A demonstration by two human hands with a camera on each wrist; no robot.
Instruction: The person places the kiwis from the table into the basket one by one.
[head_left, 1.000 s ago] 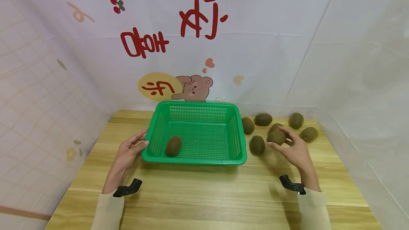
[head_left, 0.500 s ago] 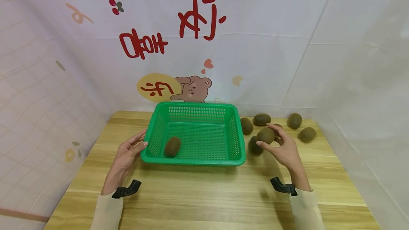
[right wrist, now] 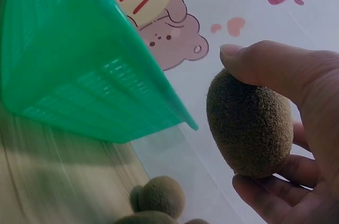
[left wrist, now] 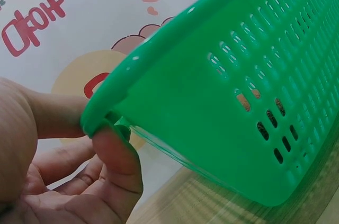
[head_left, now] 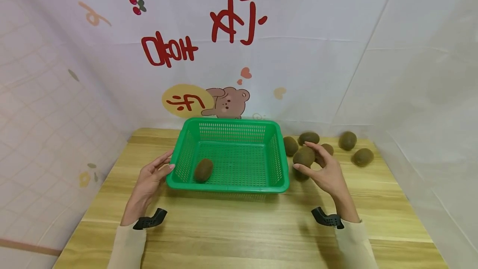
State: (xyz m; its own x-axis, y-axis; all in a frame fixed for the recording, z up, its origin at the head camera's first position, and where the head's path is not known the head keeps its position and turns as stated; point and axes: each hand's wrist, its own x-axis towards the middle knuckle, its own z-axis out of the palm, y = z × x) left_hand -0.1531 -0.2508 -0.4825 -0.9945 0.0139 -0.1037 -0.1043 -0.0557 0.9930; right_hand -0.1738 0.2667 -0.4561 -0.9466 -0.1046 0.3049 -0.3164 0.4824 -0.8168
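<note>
The right hand point(head_left: 326, 173) gripped a kiwi point(head_left: 303, 156) only by thumb and fingertips; the left hand point(head_left: 149, 179) pinched the basket point(head_left: 228, 186) rim. A slip might have sent it rolling along the counter point(head_left: 239, 227).

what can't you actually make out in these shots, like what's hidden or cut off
- Head view: a kiwi on the table is mostly hidden behind the right hand and the kiwi it holds.
- Left wrist view: the green basket fills the frame, its inside is unseen, and the left hand is cut by the edge.
- Right wrist view: the loose kiwis at the bottom are blurred and cropped, so they can't be counted there.
</note>
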